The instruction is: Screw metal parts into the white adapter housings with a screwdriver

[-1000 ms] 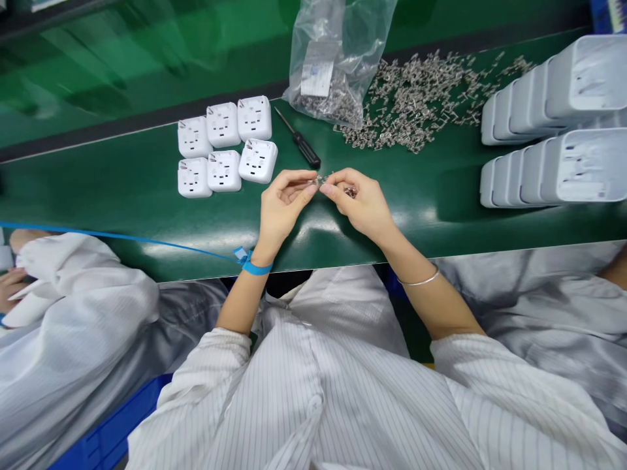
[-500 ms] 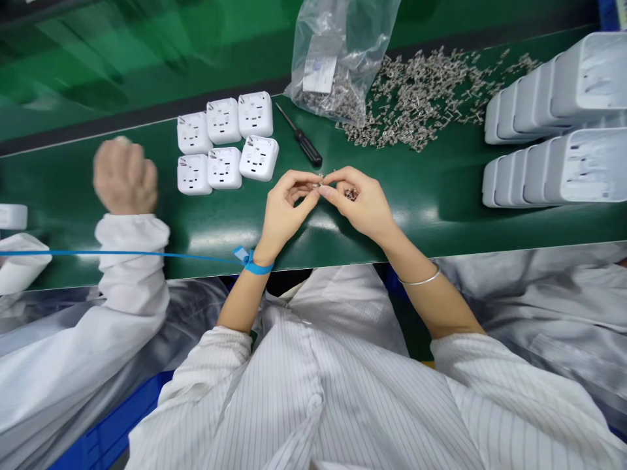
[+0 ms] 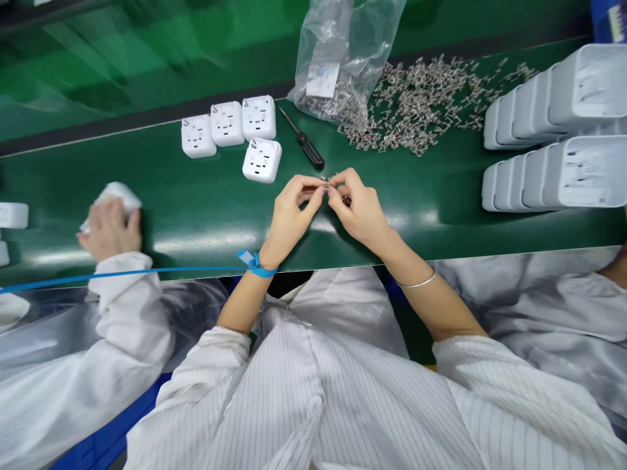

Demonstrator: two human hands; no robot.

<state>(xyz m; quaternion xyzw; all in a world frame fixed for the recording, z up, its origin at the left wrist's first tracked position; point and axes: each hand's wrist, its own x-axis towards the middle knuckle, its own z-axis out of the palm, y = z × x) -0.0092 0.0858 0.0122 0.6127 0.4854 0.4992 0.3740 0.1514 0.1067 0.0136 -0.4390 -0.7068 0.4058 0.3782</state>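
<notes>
Above the green bench, my left hand (image 3: 295,207) and my right hand (image 3: 359,209) meet fingertip to fingertip. Between them they pinch small metal clips (image 3: 326,187), too tiny to make out singly. More metal clips (image 3: 347,200) sit in the curled palm of my right hand. Just beyond my fingers lies a screwdriver (image 3: 309,149) with a black handle. A large pile of loose metal clips (image 3: 421,98) spreads out past my right hand, beside a clear plastic bag (image 3: 337,85) with more of them inside. White socket housings (image 3: 262,160) lie to the left of the screwdriver.
Stacked white housings (image 3: 553,170) stand at the right end of the bench (image 3: 401,196). At the left, a co-worker's hand (image 3: 110,228) rests on a white housing (image 3: 122,194). A blue cord (image 3: 186,269) runs leftward from my left wrist.
Two white housings have gone from the front row at left. The co-worker's hand has come down toward the near edge and now covers a white housing. My hands stay pinched together.
</notes>
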